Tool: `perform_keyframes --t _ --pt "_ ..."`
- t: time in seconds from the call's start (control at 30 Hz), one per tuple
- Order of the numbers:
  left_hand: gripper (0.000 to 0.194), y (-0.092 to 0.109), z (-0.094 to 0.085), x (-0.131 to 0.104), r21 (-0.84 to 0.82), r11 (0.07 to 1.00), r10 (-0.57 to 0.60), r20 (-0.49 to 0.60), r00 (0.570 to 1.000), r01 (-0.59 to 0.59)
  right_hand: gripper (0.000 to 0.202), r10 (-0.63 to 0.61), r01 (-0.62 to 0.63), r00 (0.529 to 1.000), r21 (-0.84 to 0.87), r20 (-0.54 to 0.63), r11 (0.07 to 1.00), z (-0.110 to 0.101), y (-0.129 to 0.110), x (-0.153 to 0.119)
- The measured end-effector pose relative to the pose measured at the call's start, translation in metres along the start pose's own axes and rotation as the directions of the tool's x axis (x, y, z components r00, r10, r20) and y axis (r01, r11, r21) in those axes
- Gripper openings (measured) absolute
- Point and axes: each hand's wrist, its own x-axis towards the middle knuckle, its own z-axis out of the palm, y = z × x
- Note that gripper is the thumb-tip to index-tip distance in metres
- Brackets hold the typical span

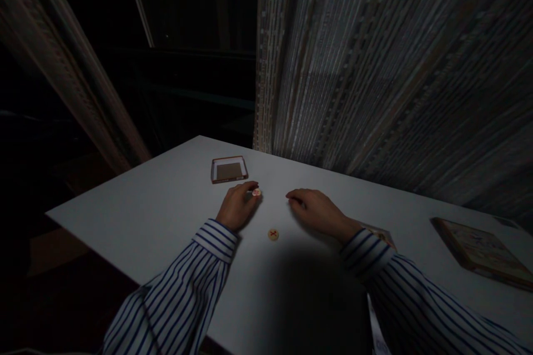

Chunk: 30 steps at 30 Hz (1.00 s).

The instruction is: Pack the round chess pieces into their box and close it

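My left hand (237,206) is closed in a pinch on a small round game piece (256,192) with red markings, held between thumb and fingers just above the white table. Across from it, my right hand (313,208) has its fingers curled inward over the tabletop; whatever they hold, if anything, is hidden. Between my two forearms a second round game piece (273,234), pale yellow with a dark red cross-like mark, lies flat on the table.
An open shallow box (229,179) with a brown bottom lies beyond my left hand. A thick framed box (485,249) rests at the right. My right wrist partly covers a flat item (381,233). The white table (166,205) meets a striped curtain (325,66) at the back.
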Motion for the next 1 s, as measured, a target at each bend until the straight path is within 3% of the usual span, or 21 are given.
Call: perform_keyframes --t 0.27,0.53,1.0 --pt "0.030 -0.003 0.003 -0.002 -0.020 0.999 0.043 -0.076 0.996 -0.045 0.032 0.016 -0.016 1.000 0.008 -0.007 1.000 -0.006 0.004 -0.007" --pt "0.030 0.002 0.001 -0.005 -0.071 0.997 0.017 -0.061 0.998 -0.021 0.031 0.022 -0.020 0.999 0.033 -0.046 0.999 -0.012 0.011 -0.016" --pt "0.031 0.012 -0.005 -0.005 -0.092 0.993 0.071 -0.063 0.995 -0.077 0.031 0.055 -0.049 0.993 0.058 -0.108 0.997 -0.026 0.021 -0.037"
